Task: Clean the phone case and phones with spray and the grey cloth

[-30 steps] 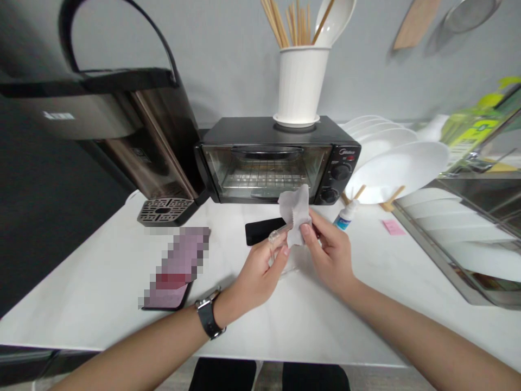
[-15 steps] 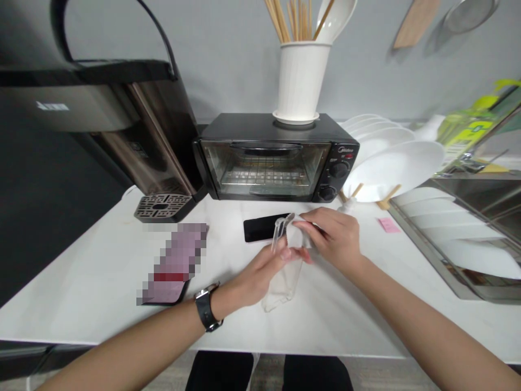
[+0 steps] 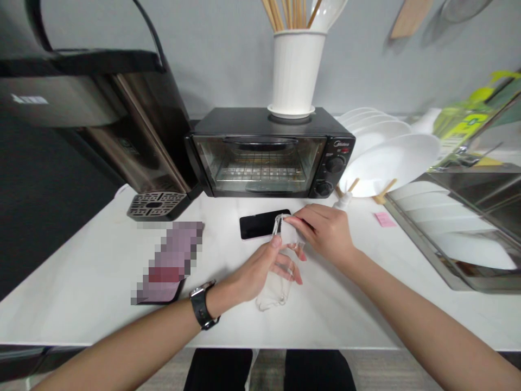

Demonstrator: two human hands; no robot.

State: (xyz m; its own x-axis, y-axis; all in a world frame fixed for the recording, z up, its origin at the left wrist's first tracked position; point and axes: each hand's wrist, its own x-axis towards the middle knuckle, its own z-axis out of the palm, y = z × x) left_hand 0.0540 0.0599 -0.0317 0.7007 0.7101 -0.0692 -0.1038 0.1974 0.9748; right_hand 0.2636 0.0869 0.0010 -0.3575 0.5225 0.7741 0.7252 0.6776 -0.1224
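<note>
A clear phone case (image 3: 272,290) is gripped in my left hand (image 3: 258,271), thumb on its near side and fingers seen through it from behind. My right hand (image 3: 328,231) pinches a white wipe or tissue (image 3: 289,230) against the upper end of the case. Whether that white piece is paper or cloth I cannot tell. Just behind the case, a black phone (image 3: 260,225) lies flat on the white counter (image 3: 325,309). Farther left rests another phone (image 3: 173,260) with a pinkish, blurred-out face.
A toaster oven (image 3: 260,122) stands at the back, with a white utensil cup (image 3: 297,70) on top. At left is a drink dispenser (image 3: 150,125). White plates (image 3: 391,163), a pink note (image 3: 385,219) and a sink (image 3: 451,271) holding dishes are at right. A small white bottle (image 3: 343,201) stands beside the oven.
The fingers of my left hand have spread out behind the case. My right hand and the white piece have shifted slightly along the case's upper end. The whole view has moved a little.
</note>
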